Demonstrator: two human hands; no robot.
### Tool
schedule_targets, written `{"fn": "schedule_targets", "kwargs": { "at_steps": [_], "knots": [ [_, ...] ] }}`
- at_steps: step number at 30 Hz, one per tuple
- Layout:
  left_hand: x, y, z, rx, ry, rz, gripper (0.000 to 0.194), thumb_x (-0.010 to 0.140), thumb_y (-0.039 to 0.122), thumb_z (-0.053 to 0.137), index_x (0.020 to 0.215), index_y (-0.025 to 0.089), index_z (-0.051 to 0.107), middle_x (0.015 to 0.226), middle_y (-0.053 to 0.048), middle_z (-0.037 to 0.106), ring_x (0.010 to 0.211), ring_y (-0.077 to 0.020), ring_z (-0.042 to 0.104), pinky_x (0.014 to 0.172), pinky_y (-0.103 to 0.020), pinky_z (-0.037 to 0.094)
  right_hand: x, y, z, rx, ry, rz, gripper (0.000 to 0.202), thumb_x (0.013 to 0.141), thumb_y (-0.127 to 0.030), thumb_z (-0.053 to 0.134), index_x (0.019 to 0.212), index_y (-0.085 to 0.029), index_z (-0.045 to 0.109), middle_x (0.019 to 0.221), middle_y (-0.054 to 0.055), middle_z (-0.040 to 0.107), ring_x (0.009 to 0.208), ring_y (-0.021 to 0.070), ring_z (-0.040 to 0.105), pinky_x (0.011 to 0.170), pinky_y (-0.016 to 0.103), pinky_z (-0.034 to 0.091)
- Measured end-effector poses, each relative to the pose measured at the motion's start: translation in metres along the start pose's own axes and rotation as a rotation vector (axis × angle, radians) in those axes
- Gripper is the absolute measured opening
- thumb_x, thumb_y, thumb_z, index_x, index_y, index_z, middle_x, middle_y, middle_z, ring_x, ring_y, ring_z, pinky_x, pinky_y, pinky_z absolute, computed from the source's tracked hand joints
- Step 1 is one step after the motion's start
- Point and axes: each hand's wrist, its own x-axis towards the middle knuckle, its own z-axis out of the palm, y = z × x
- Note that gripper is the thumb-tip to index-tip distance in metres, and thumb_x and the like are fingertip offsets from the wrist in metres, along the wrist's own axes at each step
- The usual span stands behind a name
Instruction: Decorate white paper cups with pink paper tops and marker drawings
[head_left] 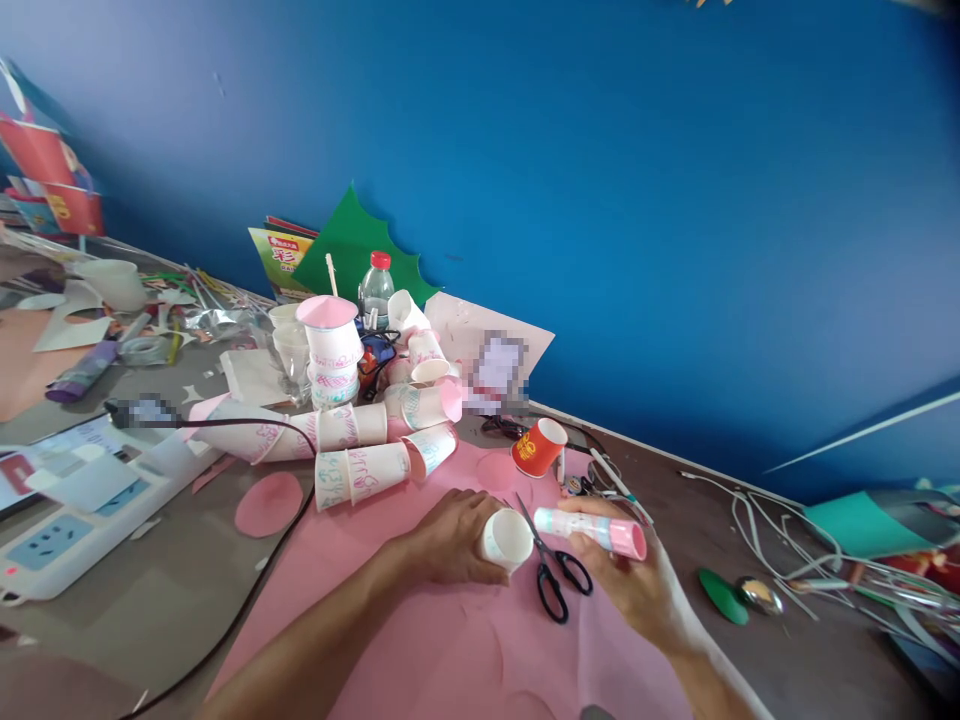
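Note:
In the head view my left hand (459, 537) wraps round a white paper cup (508, 540), its open mouth tilted toward me. My right hand (616, 572) grips a glue stick (589, 528), a pale blue and white tube with a pink end, held sideways. Between the two hands, black-handled scissors (553, 575) lie open on a large pink paper sheet (420, 650). A red paper cup (538, 447) with yellow print stands tilted just beyond them. Decorated white cups (371, 472) lie nested on their sides to the left.
A stack of cups with a pink cone top (330, 345) stands at the back left, near a red-capped bottle (377, 285). A white power strip (90, 530) and black cable (277, 560) run along the left. White cords (750, 520) tangle at right. A blue wall (637, 200) rises behind.

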Motion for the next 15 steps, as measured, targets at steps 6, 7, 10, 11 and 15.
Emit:
{"fn": "schedule_targets", "kwargs": {
  "at_steps": [6, 7, 10, 11, 15],
  "knots": [
    [0.001, 0.002, -0.003, 0.010, -0.033, 0.003, 0.052, 0.062, 0.049, 0.074, 0.103, 0.024, 0.055, 0.104, -0.003, 0.067, 0.095, -0.0257, 0.062, 0.085, -0.035, 0.044, 0.015, -0.005, 0.012, -0.065, -0.007, 0.028, 0.025, 0.087, -0.038, 0.053, 0.089, -0.018, 0.069, 0.066, 0.001, 0.069, 0.052, 0.0146, 0.060, 0.049, 0.022, 0.050],
    [0.002, 0.002, -0.003, 0.016, -0.034, 0.004, 0.051, 0.062, 0.049, 0.074, 0.102, 0.024, 0.055, 0.104, -0.003, 0.067, 0.095, -0.0259, 0.062, 0.085, -0.035, 0.044, 0.016, -0.004, 0.013, -0.082, -0.012, 0.041, 0.025, 0.086, -0.038, 0.054, 0.088, -0.018, 0.069, 0.063, 0.001, 0.068, 0.050, 0.0144, 0.059, 0.049, 0.022, 0.049],
    [0.002, 0.002, -0.003, 0.025, -0.030, 0.010, 0.054, 0.062, 0.049, 0.075, 0.104, 0.023, 0.055, 0.107, -0.005, 0.067, 0.098, -0.0271, 0.062, 0.086, -0.036, 0.044, 0.013, 0.000, 0.014, -0.103, -0.051, 0.083, 0.027, 0.086, -0.041, 0.054, 0.086, -0.017, 0.068, 0.057, 0.001, 0.064, 0.046, 0.0147, 0.056, 0.045, 0.023, 0.048],
    [0.002, 0.002, -0.003, 0.025, -0.031, 0.011, 0.054, 0.062, 0.049, 0.075, 0.105, 0.022, 0.054, 0.109, -0.005, 0.066, 0.099, -0.0275, 0.062, 0.087, -0.036, 0.044, 0.011, 0.001, 0.014, -0.095, -0.063, 0.097, 0.028, 0.087, -0.041, 0.053, 0.087, -0.017, 0.067, 0.058, 0.001, 0.065, 0.046, 0.0149, 0.056, 0.045, 0.023, 0.048],
    [0.001, 0.005, -0.005, 0.015, -0.036, 0.010, 0.053, 0.065, 0.046, 0.074, 0.108, 0.024, 0.054, 0.110, -0.005, 0.067, 0.102, -0.0280, 0.061, 0.089, -0.037, 0.043, -0.006, 0.008, 0.014, -0.109, -0.083, 0.128, 0.026, 0.088, -0.040, 0.052, 0.086, -0.019, 0.067, 0.066, 0.004, 0.070, 0.048, 0.0160, 0.060, 0.045, 0.025, 0.050]
  ]
}}
